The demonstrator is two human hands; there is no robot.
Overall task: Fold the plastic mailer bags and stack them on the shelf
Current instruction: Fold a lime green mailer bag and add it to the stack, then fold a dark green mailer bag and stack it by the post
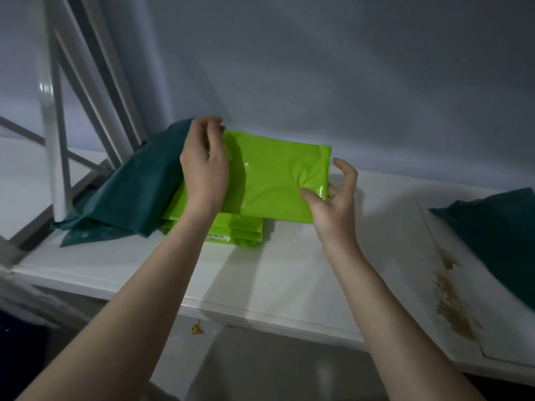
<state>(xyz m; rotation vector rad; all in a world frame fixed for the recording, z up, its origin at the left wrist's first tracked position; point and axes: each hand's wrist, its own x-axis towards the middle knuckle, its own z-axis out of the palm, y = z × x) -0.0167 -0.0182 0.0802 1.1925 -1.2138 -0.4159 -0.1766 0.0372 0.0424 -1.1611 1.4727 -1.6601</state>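
A folded lime-green mailer bag [275,175] is held just above a stack of folded lime-green bags [237,231] on the white shelf [260,285]. My left hand [204,169] grips its left edge, fingers curled over the top. My right hand [333,198] pinches its right front corner between thumb and fingers, the other fingers spread. A dark green bag [130,198] lies crumpled to the left, partly under the stack and behind my left hand.
A second dark green bag [498,235] lies at the shelf's right end. A brown stain [451,308] marks the shelf surface on the right. Grey metal frame bars [58,140] rise at the left. A grey wall stands behind the shelf.
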